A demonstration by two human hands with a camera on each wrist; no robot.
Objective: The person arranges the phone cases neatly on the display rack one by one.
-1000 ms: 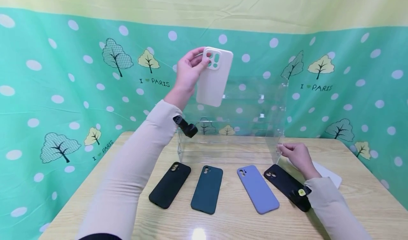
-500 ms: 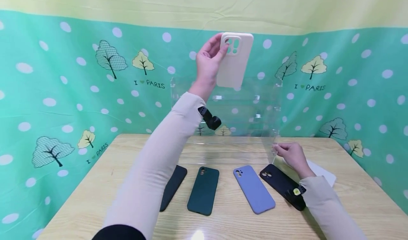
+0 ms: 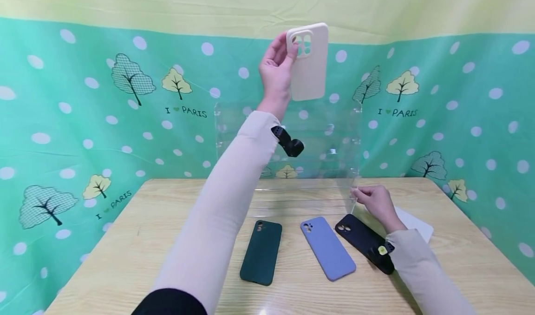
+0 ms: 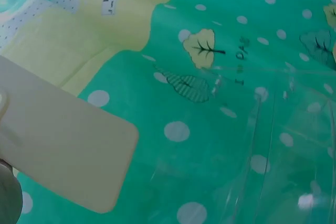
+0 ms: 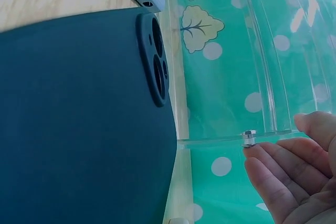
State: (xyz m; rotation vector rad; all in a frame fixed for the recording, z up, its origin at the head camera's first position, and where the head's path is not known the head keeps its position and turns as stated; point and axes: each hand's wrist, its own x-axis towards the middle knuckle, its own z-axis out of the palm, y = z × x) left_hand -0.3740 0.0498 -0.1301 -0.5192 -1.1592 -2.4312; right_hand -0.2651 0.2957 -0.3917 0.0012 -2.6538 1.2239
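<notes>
The left hand [image 3: 277, 73] pinches a cream phone case [image 3: 310, 73] by its camera-cutout corner, upright above the top edge of a clear acrylic rack [image 3: 292, 143]. In the left wrist view the case [image 4: 68, 135] stands apart from the rack [image 4: 294, 150]. Low on the rack's right side, the right hand [image 3: 376, 203] holds the panel's edge between thumb and fingers; the right wrist view has this hand [image 5: 299, 171] beside a metal fastener [image 5: 249, 138].
On the wooden table [image 3: 138, 240] lie a dark green case [image 3: 261, 253], a blue-purple case [image 3: 328, 249], a black case [image 3: 362, 241] under the right wrist and a white case [image 3: 415, 222]. A patterned cloth [image 3: 50, 166] hangs behind.
The left hand has carried the cream case up and to the right, and the case has turned more upright. Its arm now hides the leftmost black case. The right hand stays on the rack.
</notes>
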